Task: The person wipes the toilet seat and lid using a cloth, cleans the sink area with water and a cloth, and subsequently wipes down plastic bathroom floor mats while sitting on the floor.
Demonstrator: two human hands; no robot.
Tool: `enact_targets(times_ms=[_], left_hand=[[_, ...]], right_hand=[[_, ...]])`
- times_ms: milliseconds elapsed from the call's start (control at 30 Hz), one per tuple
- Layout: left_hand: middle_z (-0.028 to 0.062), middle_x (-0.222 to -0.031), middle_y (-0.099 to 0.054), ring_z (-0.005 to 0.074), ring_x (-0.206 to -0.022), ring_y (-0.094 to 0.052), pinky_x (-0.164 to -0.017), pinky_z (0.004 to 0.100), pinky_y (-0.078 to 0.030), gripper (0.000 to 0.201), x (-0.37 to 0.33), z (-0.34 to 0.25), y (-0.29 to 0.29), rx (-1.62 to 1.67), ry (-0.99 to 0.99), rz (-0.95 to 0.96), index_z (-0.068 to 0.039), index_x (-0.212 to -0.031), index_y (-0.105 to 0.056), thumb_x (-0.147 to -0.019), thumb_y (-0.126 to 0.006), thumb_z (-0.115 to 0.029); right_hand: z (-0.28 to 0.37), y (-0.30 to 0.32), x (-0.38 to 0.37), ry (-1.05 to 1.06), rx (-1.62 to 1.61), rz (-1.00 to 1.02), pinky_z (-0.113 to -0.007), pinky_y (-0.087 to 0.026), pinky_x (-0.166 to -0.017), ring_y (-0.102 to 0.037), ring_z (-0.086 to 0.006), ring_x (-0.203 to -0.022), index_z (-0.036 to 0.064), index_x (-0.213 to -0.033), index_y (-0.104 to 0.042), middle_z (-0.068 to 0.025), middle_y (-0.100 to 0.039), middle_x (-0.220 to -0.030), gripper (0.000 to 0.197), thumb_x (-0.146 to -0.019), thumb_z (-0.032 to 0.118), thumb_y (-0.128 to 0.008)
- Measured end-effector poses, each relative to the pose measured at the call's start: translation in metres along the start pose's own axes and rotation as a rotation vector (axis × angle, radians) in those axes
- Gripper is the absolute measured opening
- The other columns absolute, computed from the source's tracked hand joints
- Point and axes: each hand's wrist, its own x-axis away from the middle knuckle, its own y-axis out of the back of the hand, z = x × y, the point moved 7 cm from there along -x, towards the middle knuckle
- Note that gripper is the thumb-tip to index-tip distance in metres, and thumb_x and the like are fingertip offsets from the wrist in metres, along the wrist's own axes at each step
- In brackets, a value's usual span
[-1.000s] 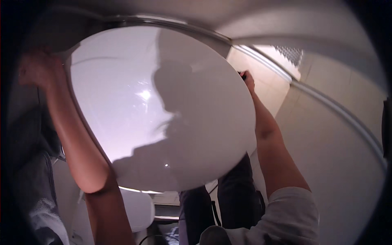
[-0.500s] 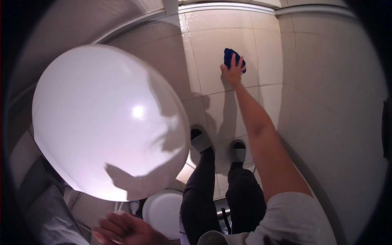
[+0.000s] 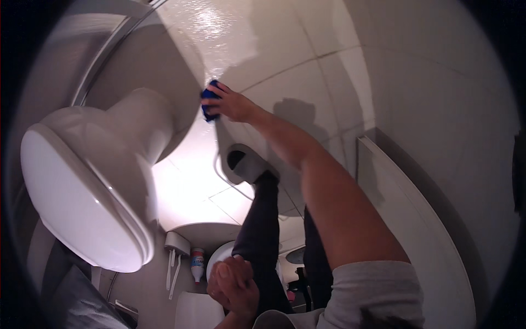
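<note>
Out ahead, my right hand (image 3: 233, 105) presses a dark blue cloth (image 3: 208, 101) against the light floor tiles (image 3: 279, 49), its fingers bent over the cloth. The tiles beyond it shine wet. My left hand (image 3: 233, 282) is curled into a fist above my left knee, and I see nothing in it. A white toilet (image 3: 93, 181) with its lid down stands on the left, beyond the cloth's reach.
A slippered foot (image 3: 246, 164) stands just below the right forearm. Near the toilet are a white brush holder (image 3: 177, 243) with two handles and a bottle (image 3: 197, 266). A low white ledge (image 3: 416, 214) runs along the right wall.
My right hand and the cloth have swept left and nearer across the tiles. My left hand has moved right, toward my knee. The view has shifted, showing the toilet from its side.
</note>
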Motion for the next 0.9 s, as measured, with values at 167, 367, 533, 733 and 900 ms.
enact_targets(times_ms=[167,367,533,733,900], left_hand=[[-0.0002,-0.050,-0.028,0.0061,-0.043,-0.022,-0.039,0.0218,-0.020,0.032,0.019,0.048,0.016,-0.136,0.037,-0.058,-0.007,-0.061,-0.032,-0.092,-0.038,-0.015],[-0.0010,-0.053,-0.028,0.0046,-0.045,-0.022,-0.039,0.0204,-0.020,0.031,0.039,0.069,0.002,-0.031,-0.012,-0.129,-0.008,-0.063,-0.032,-0.093,-0.037,-0.016],[-0.0012,-0.053,-0.026,0.0051,-0.045,-0.022,-0.039,0.0220,-0.019,0.031,0.085,0.102,-0.002,-0.055,-0.083,-0.155,-0.008,-0.063,-0.031,-0.092,-0.039,-0.016],[-0.0025,-0.052,-0.026,0.0051,-0.044,-0.020,-0.038,0.0222,-0.016,0.035,0.154,0.128,0.009,0.025,-0.090,-0.166,-0.011,-0.058,-0.030,-0.089,-0.044,-0.018],[-0.0026,-0.053,-0.029,0.0053,-0.044,-0.025,-0.039,0.0221,-0.020,0.032,0.185,0.196,0.049,0.047,0.052,-0.237,-0.010,-0.060,-0.033,-0.090,-0.041,-0.018]], right_hand=[[-0.092,0.066,0.194,-0.479,-0.098,-0.012,-0.046,-0.020,-0.103,-0.030,-0.0316,-0.123,0.0122,-0.119,-0.045,-0.0148,-0.037,-0.129,0.041,-0.080,0.000,-0.037],[-0.134,0.094,0.357,-1.516,0.235,-0.178,-0.059,-0.018,-0.096,-0.017,-0.0407,-0.126,0.0081,-0.130,-0.028,-0.0238,-0.016,-0.136,0.061,-0.074,0.006,-0.050],[-0.015,0.024,0.284,-0.907,0.016,-0.171,-0.057,-0.014,-0.101,-0.017,-0.0419,-0.127,0.0165,-0.125,-0.040,-0.0150,-0.020,-0.140,0.049,-0.078,0.002,-0.041],[0.033,0.000,0.312,-0.319,0.052,0.233,-0.036,-0.024,-0.104,-0.022,-0.0241,-0.129,0.0342,-0.105,-0.059,0.0080,-0.031,-0.137,0.033,-0.080,0.018,-0.045],[-0.079,0.074,0.398,-0.766,0.211,-0.205,-0.047,-0.029,-0.097,-0.033,-0.0382,-0.120,0.0143,-0.123,-0.045,-0.0190,-0.031,-0.134,0.045,-0.080,0.004,-0.041]])
